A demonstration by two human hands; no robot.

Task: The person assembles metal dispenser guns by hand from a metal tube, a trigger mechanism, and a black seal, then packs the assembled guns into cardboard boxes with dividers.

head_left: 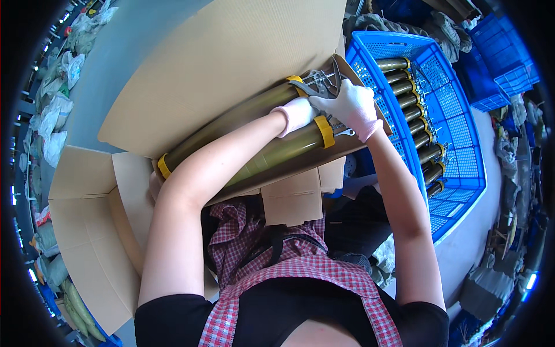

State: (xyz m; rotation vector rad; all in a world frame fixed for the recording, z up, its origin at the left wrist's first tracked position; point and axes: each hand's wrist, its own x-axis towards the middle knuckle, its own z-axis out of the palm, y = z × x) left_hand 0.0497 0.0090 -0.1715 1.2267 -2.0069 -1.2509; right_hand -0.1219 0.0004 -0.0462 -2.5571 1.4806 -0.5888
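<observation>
Two long olive-brown, see-through tubes (280, 151) with yellow end collars (325, 131) lie slantwise in an open cardboard box (231, 58) before me. Metal fittings (342, 130) stick out of their right ends. My right hand (354, 107), in a white glove, is closed round a dark metal tool like pliers (335, 75), its two arms spread apart, beside the far tube's end fitting. My left hand (296, 114), gloved too, reaches across the near tube and lies between the two tube ends. Its fingertips are mostly hidden behind my right hand.
At my right stands a blue plastic crate (457, 133) with several similar short-looking tubes (410, 104) in a row. More blue crates (503, 52) are at the far right. Another cardboard box (87, 231) sits at my left. White bags (55, 127) line the left side.
</observation>
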